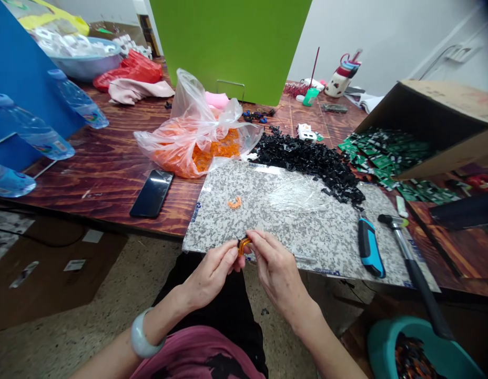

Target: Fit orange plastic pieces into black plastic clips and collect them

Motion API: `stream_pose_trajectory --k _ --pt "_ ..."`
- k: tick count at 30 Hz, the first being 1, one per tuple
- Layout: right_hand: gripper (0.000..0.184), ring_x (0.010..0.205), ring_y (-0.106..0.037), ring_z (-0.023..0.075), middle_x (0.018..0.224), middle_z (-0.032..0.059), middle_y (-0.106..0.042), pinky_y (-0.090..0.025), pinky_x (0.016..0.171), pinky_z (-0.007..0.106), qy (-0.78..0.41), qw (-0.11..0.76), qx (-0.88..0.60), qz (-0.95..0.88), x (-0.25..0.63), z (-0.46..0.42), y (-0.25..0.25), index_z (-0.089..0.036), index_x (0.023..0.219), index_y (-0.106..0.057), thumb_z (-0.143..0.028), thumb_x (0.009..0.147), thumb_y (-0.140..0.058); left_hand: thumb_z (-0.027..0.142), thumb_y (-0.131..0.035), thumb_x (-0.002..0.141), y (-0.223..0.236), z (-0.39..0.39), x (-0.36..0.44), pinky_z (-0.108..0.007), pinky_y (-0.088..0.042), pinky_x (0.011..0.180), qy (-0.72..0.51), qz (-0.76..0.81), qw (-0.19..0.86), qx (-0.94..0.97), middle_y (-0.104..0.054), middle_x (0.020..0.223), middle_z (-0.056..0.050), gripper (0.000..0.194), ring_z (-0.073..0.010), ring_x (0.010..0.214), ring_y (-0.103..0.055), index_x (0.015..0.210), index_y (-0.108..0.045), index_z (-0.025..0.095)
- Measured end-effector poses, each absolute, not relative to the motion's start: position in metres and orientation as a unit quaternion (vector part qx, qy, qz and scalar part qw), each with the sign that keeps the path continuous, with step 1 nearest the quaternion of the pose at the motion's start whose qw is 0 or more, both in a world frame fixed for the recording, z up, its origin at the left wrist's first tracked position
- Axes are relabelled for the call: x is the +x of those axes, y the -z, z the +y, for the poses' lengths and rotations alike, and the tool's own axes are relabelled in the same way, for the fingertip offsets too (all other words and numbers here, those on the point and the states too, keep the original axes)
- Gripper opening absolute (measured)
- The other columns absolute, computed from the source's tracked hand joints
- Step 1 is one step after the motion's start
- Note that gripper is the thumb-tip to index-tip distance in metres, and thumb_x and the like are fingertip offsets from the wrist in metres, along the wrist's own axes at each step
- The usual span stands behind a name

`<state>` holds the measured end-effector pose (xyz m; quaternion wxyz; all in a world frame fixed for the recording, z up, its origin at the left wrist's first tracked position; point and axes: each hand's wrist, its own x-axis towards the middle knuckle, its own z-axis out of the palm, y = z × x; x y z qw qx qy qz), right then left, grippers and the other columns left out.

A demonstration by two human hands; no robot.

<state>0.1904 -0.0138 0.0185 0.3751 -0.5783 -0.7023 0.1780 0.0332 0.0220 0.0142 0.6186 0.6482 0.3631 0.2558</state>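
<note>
Between my fingertips is a small curved orange part with a dark piece at one end, just over the near edge of a speckled stone slab. My left hand pinches it from the left, a pale bangle on that wrist. My right hand pinches the same part from the right. Beyond them on the slab lie a loose orange clip, a spread of thin clear or silvery strips and a heap of small black parts. The fingers partly hide the held part.
A plastic bag of orange parts and a phone are on the left. Rightward lie a blue-black screwdriver-like tool, a hammer and a cardboard box spilling green pieces. A teal tub stands below right.
</note>
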Motion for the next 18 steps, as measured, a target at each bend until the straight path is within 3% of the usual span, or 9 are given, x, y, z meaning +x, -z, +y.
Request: stream_pose_trajectory --k 7,11,18 --pt "0.034 0.097 -0.062 0.0223 0.103 0.0137 -0.065 -0.053 0.084 0.035 -0.191 0.340 -0.585 -0.712 0.1912 -0.0144 -0.0208 -0.016 0.120 -0.057 -0.011 0.093 -0.037 0.029 -0.034 0.096 -0.0110 0.0247 0.0338 -0.024 -0.038 0.063 -0.250 0.357 0.655 0.618 -0.052 0.072 0.002 0.027 -0.0128 0.065 -0.045 0.081 -0.053 0.018" --pt "0.029 0.092 -0.066 0.0198 0.101 0.0121 -0.067 -0.054 0.079 0.031 -0.194 0.371 -0.589 -0.692 0.1919 -0.0127 -0.0202 -0.016 0.116 -0.058 -0.011 0.092 -0.042 0.029 -0.033 0.097 -0.0100 0.0262 0.0326 -0.024 -0.037 0.063 -0.243 0.352 0.668 0.609 -0.050 0.071 0.002 0.029 -0.0121 0.065 -0.044 0.078 -0.052 0.017" --pt "0.013 0.071 -0.068 0.0144 0.084 0.0052 -0.070 -0.053 0.063 0.022 -0.240 0.396 -0.608 -0.645 0.1909 -0.0118 -0.0272 -0.016 0.094 -0.062 -0.011 0.087 -0.052 0.032 -0.031 0.097 -0.0077 0.0284 0.0295 -0.024 -0.037 0.061 -0.237 0.338 0.692 0.592 -0.048 0.070 0.002 0.031 -0.0116 0.064 -0.042 0.083 -0.053 0.015"
